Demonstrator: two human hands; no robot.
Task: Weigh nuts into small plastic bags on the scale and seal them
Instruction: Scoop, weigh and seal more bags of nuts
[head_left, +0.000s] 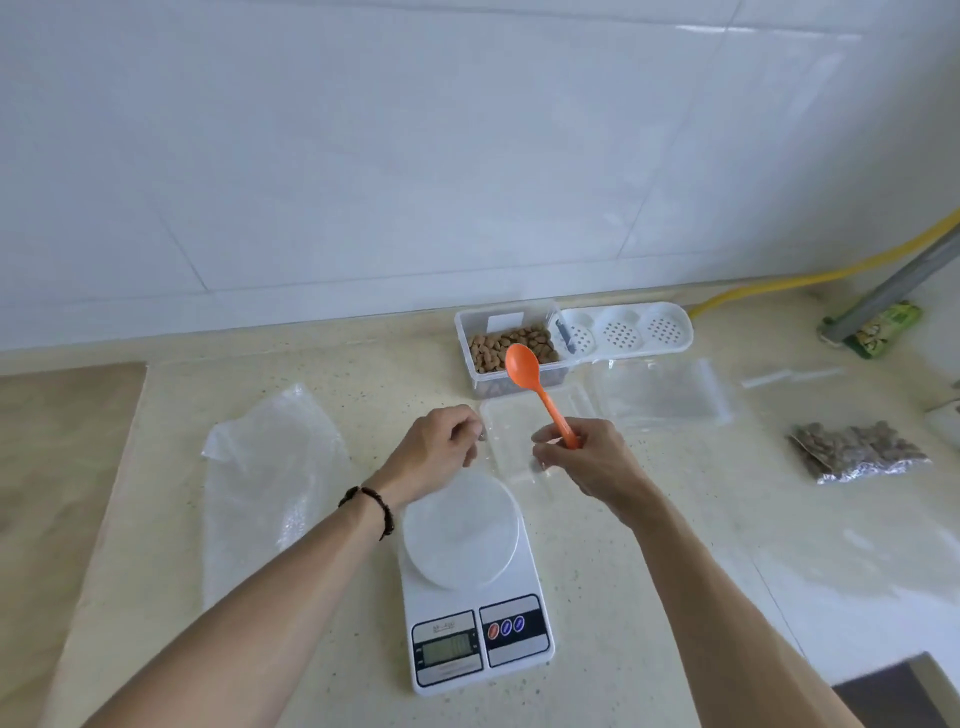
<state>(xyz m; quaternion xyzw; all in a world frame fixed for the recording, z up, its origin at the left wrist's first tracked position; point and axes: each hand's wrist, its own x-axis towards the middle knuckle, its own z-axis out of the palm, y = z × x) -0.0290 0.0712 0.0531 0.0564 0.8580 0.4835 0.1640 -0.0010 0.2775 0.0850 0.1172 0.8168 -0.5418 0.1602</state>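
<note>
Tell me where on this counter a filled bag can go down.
Bare counter lies right of the scale, running toward the filled nut bag, and between the scale and the large plastic bag at left. Behind the scale it is crowded: both hands, the nut container, its lid and the empty bag stack.

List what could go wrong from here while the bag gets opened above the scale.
1. The right hand holds both the orange spoon and an edge of the small clear bag; that shared grip may let the bag slip.
2. The left hand pinches only the other edge, so the bag may not open wide and nuts could spill beside the scale.
</note>
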